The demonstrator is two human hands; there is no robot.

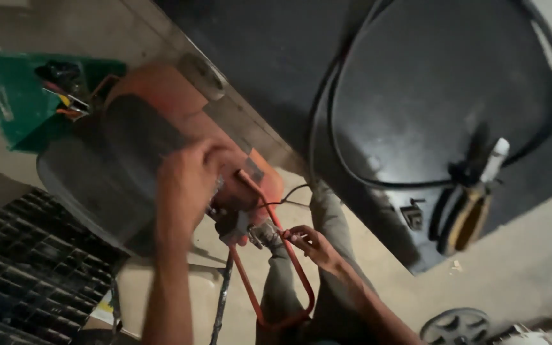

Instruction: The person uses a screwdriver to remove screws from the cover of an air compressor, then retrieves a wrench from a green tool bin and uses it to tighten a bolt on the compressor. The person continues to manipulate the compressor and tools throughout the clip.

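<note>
Head camera is looking down in dim light, with some motion blur.

An orange machine (180, 121) with a dark rounded cover is sitting left of centre, tilted, its body resting against the edge of a dark worktop (276, 57). A bent orange tube frame (276, 268) is running down from its lower end in a long loop.

The left hand (183, 185) is lying over the lower end of the orange machine, fingers curled down onto the housing; blur is hiding how firmly it is gripping. The right hand (311, 243) is sitting lower and to the right, fingers pinching a small metal fitting (263, 233) just where the tube frame is meeting the machine. A thin black wire (289, 195) is curling out just above that fitting.

On the worktop a large dark round tank (436, 83) is lying, a black cable (327, 115) looping around it. A white-tipped tool (494, 160) is resting near its lower right edge.

A green box (14, 96) holding small tools is sitting at upper left. A black gridded crate (20, 268) is filling the lower left corner. A spoked wheel (455, 326) is showing at the bottom right, on the concrete floor (531, 255).
</note>
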